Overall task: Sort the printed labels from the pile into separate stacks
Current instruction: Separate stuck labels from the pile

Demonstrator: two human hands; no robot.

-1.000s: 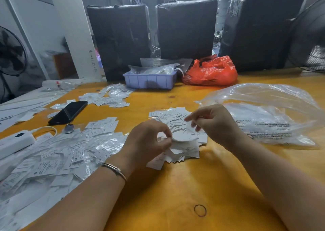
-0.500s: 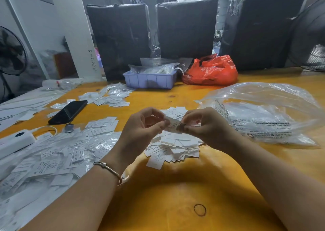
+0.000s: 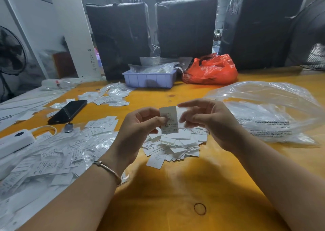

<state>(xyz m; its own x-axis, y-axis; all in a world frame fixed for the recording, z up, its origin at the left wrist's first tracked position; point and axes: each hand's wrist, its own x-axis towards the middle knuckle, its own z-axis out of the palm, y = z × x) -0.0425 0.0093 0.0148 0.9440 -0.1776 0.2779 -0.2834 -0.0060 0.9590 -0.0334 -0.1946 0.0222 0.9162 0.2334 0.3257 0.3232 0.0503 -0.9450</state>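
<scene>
Raised from the pile (image 3: 174, 142) since half a second ago, one label (image 3: 169, 119) stands upright, pinched by the left hand (image 3: 140, 125); the right hand (image 3: 207, 119) has let go, fingers loose. She seems to be reading it; next, placing it on its matching stack, perhaps the far left stack (image 3: 109, 97).

The yellow worktop (image 3: 175, 195) carries a pile of labels (image 3: 175, 143), more labels (image 3: 52, 153) at left, a black phone (image 3: 67, 112), a lilac tray (image 3: 149, 80), a red bag (image 3: 211, 70), a clear bag (image 3: 267, 112) and a rubber band (image 3: 200, 209).
</scene>
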